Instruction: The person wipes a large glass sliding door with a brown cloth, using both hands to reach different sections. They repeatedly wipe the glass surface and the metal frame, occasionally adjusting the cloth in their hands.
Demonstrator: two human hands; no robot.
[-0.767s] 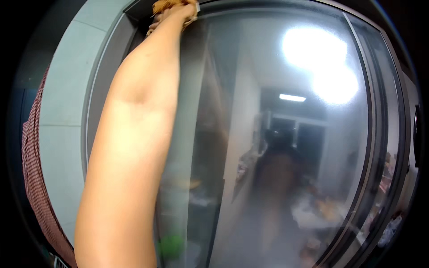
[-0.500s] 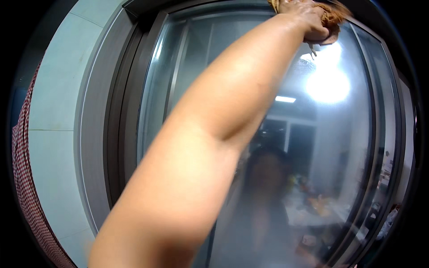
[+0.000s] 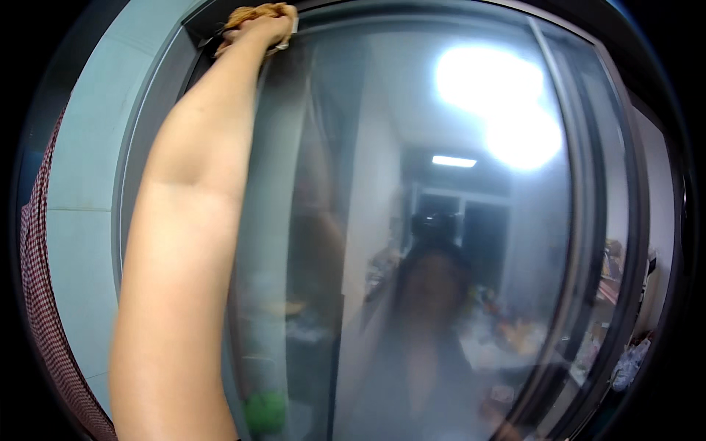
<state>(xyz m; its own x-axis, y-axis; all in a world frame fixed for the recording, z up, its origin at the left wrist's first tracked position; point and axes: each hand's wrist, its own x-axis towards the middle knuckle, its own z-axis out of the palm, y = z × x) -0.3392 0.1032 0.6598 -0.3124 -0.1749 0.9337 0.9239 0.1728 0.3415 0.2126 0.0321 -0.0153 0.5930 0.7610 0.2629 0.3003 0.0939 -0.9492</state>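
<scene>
My left arm reaches up along the left side of a framed glass door panel (image 3: 456,220). At the panel's upper left corner my left hand (image 3: 259,31) is closed round a bunched brown cloth (image 3: 263,10), pressed against the dark door frame (image 3: 342,11) and the glass edge. Parts of the fingers are hidden by the cloth and by the hand's own back. My right hand does not show directly.
Left of the frame is a pale green tiled wall (image 3: 84,242), with a red-and-white checked fabric (image 3: 44,294) hanging beside it. The glass mirrors bright lamps and a room. A clear plastic bag (image 3: 630,364) lies at the lower right.
My left hand has moved with the cloth from the top right of the glass across to its upper left corner. The arm now stands nearly upright, and the view has shifted slightly.
</scene>
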